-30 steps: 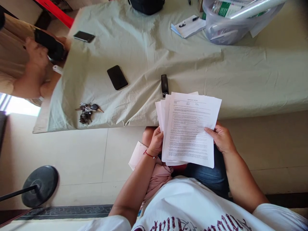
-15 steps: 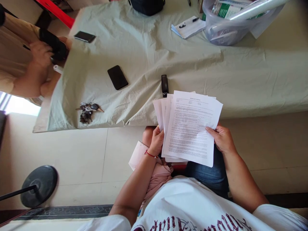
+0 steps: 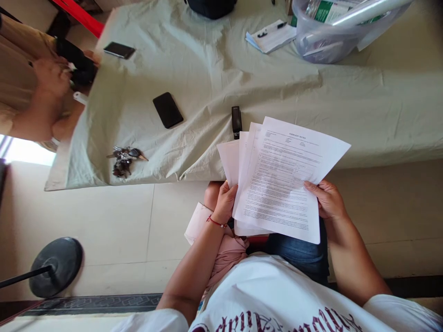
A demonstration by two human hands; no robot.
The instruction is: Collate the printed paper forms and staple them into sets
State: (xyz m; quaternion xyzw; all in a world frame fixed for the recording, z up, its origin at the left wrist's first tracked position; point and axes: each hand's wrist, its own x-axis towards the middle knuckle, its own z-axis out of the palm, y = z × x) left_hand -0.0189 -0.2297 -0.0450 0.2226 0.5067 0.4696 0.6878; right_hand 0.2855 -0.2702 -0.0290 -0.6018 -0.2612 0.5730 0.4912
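Several printed paper sheets are fanned out above my lap, near the table's front edge. My left hand grips the sheets at their left side, thumb on top. On the right side my right hand pinches the top sheet, its thumb on the print and its fingers hidden underneath. That top sheet is turned clockwise from the ones behind it. A black stapler lies on the table just beyond the papers, touched by neither hand.
A green cloth covers the table. On it lie keys, a black phone, another phone, a notepad with pens and a plastic tub. Another person's hand is at the left. A round black stand base is on the floor.
My right hand has moved slightly right with the top sheet, which has turned clockwise and spread further from the sheets behind. My left hand keeps its grip.
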